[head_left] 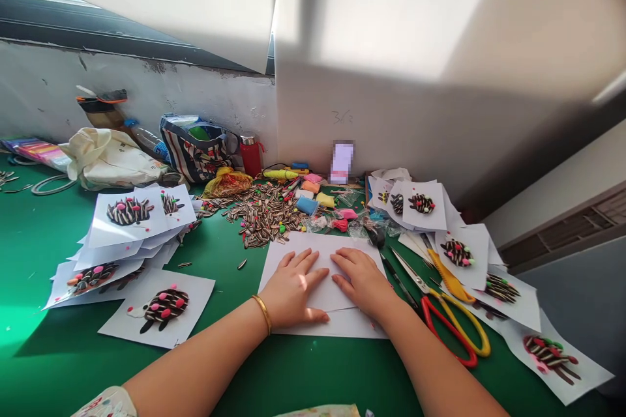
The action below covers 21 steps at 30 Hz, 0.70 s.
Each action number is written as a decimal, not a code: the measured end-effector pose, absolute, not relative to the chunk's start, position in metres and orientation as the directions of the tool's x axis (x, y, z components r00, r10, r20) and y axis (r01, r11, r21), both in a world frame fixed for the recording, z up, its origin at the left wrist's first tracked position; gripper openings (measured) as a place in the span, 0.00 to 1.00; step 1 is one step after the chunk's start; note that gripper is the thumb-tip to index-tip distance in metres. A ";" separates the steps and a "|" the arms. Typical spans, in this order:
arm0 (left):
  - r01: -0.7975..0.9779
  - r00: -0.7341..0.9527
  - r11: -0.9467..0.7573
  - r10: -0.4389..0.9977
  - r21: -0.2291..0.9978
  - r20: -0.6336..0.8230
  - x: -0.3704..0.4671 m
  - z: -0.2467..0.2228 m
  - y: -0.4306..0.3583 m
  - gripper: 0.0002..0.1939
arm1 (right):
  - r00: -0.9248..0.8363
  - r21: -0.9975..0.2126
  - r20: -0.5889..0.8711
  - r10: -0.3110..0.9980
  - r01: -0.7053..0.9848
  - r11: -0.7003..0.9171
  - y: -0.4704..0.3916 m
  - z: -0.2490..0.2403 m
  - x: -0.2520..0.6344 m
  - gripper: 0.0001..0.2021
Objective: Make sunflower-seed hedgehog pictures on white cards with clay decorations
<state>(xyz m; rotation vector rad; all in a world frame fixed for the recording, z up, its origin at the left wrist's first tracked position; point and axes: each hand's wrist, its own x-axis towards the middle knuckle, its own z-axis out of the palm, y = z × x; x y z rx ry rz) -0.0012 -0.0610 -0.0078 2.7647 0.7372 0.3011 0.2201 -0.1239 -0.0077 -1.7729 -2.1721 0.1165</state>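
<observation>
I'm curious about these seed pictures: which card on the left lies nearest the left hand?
The front card with the pink-dotted seed animal: its corner points toward the left hand, while the other cards are piled behind.

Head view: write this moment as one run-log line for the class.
left grip: open, palm down on white sheets | right grip: open, same sheets | scissors: right of sheets | striped seeds: piled beyond sheets

left grip (292, 290): flat on white paper (337, 300) | right grip (364, 281): likewise | scissors (418, 281): right of paper | seeds (267, 212): beyond
</observation>
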 end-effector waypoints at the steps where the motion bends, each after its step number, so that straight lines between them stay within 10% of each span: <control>1: 0.458 0.849 -0.837 0.512 0.300 0.129 -0.001 -0.008 -0.061 0.47 | -0.169 -0.272 0.203 0.964 0.936 0.222 -0.124 -0.008 0.220 0.20; 21: 0.471 0.849 -0.833 0.517 0.291 0.105 -0.001 -0.005 -0.061 0.48 | -0.181 -0.282 0.231 0.956 0.928 0.244 -0.123 -0.011 0.222 0.20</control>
